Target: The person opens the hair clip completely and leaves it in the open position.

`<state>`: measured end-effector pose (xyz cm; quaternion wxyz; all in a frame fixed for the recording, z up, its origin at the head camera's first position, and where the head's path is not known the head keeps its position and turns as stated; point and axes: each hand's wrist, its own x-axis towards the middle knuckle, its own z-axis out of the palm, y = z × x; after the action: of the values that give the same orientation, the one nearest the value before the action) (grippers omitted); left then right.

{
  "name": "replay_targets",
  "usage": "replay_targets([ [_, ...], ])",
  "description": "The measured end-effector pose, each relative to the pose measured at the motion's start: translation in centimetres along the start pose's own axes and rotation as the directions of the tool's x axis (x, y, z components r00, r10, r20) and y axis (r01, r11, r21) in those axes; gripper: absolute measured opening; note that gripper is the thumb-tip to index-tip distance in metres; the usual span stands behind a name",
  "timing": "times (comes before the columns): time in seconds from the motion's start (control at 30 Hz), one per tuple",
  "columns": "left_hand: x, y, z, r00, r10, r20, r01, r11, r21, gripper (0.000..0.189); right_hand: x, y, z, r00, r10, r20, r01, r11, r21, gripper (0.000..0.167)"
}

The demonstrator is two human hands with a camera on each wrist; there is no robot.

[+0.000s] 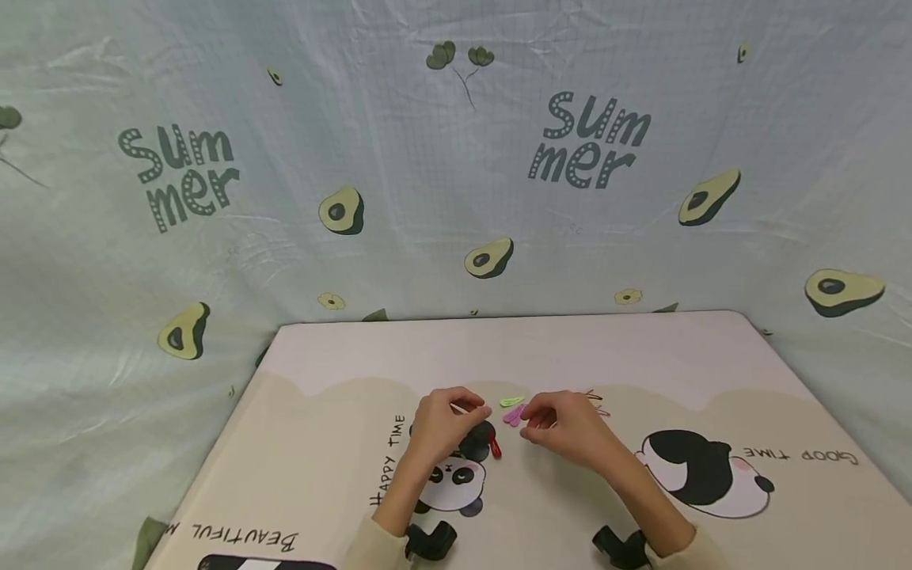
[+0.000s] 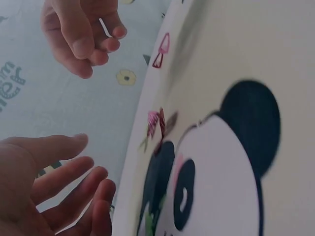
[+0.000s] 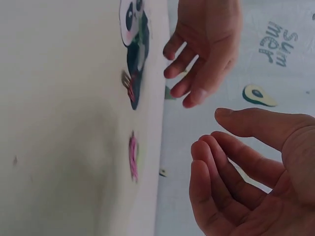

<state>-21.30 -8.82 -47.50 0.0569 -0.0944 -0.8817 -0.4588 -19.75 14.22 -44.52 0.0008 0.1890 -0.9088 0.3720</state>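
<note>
My left hand (image 1: 443, 427) hovers above the panda print, its fingers loosely bent and nothing between them. Just right of its fingertips lie red snap hair clips (image 1: 495, 447). My right hand (image 1: 566, 427) is also empty, with thumb and fingertips apart, as the right wrist view shows. Close to its fingertips are purple hair clips (image 1: 514, 416), and slightly farther back is a light green clip (image 1: 511, 402). Behind the right hand, partly hidden, lie orange-brown clips (image 1: 594, 396) and pink clips (image 1: 602, 412). In the left wrist view these pink clips (image 2: 161, 51) show a triangular outline.
A cream and pale pink mat (image 1: 321, 443) with printed pandas, a dog (image 1: 705, 475) and lettering covers the table. Beyond its far edge hangs a pale cloth (image 1: 427, 158) printed with avocados. Each wrist carries a black device (image 1: 431, 542).
</note>
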Motion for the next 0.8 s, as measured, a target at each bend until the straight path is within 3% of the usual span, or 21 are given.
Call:
replay_targets([
  [0.17,0.2,-0.9,-0.5,0.996,-0.006,0.092,0.004,1.000,0.023,0.014,0.8,0.0,1.8,0.999,0.018,0.029,-0.019,1.000,0.005,0.017],
  [0.3,0.4,-1.3,-0.8,0.993,0.008,0.121,-0.016,0.998,0.068,0.010,1.4,-0.1,3.2,0.998,0.039,0.056,-0.039,0.999,0.004,0.018],
  [0.53,0.4,-1.4,-0.1,0.979,0.014,0.205,-0.046,0.988,0.149,0.017,1.5,0.0,4.8,0.991,0.106,0.082,-0.105,0.994,-0.027,0.021],
  [0.8,0.4,-1.5,0.5,0.979,0.015,0.204,-0.056,0.979,0.196,0.019,1.0,-0.4,5.5,0.988,0.148,0.053,-0.145,0.988,-0.056,0.026],
])
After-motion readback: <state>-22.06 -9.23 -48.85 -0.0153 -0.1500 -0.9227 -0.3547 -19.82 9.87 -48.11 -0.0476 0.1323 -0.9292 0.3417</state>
